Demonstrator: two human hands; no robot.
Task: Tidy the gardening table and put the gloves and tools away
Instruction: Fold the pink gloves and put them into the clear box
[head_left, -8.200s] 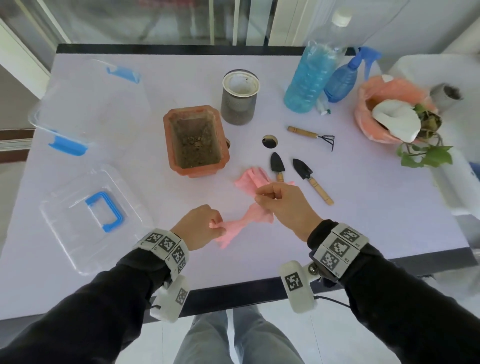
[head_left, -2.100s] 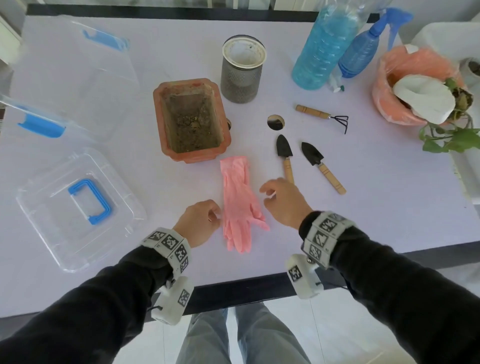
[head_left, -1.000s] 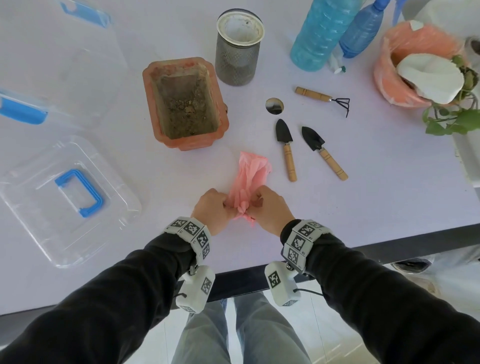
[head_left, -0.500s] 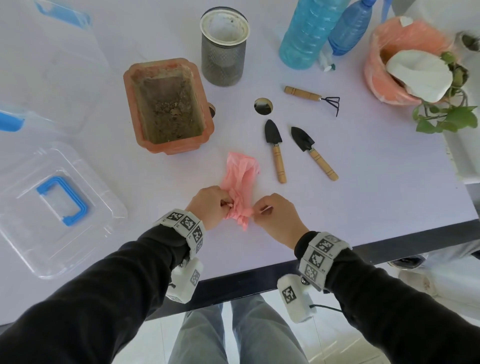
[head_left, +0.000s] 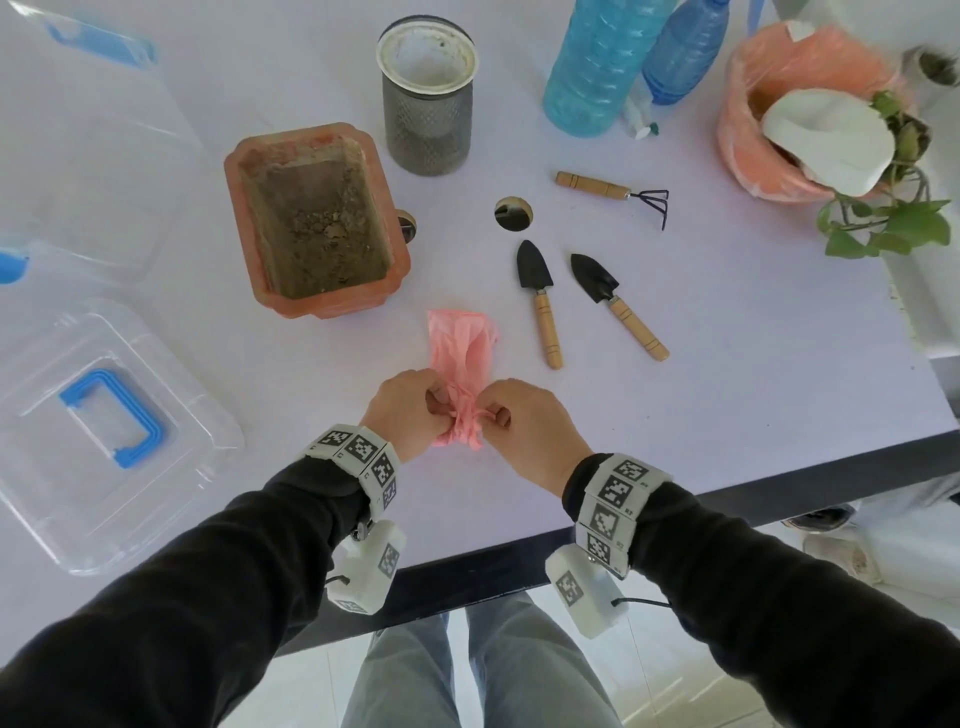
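The surface (head_left: 727, 364) is pale and wide. At its left lie a clear box (head_left: 78, 156) and, nearer, its lid (head_left: 104, 431) with a blue handle. A clay planter (head_left: 317, 221) of soil sits far of centre, with a mesh cup (head_left: 427, 96) just beyond it. Two trowels (head_left: 540, 304) lie side by side right of centre, a small rake (head_left: 613, 192) beyond them.

The gloves (head_left: 462, 353), pink and bunched, lie near the front edge between planter and trowels. Both hands pinch their near end: the left hand (head_left: 410, 418) grips it from the left, the right hand (head_left: 524, 428) from the right, fingers curled shut on the rubber.

The step looks like rolling or folding the gloves into a tight bundle. To do it well, keep the far end flat on the surface, roll away from the body with even pressure from both sides, and squeeze out air so the roll does not spring open. It would probably then go into the box, so keep it compact and away from the soil.
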